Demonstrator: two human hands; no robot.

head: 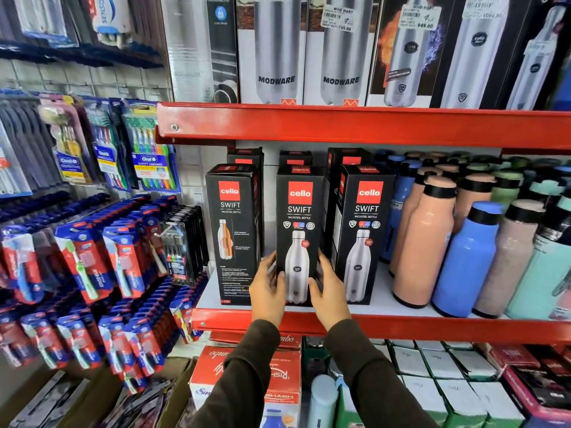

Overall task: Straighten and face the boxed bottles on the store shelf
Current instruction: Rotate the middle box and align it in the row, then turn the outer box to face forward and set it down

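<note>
Hands: left hand (268, 290) and right hand (328, 288) clasp the middle box (298, 233) low on its sides.
Place: shelf (401, 324) front edge.
Tip: square its front flush with the right box (361, 233); left box (233, 233) needs turning.

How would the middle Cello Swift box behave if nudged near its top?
The middle box is tall on a narrow base, so it would probably tip rather than slide. Its printed card looks smooth, perhaps slippery. Left hand and right hand grip it low on both sides, likely steadying it.

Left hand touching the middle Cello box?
Touching. Head view: left hand has fingers wrapped on the lower left edge of the middle Cello box.
</note>
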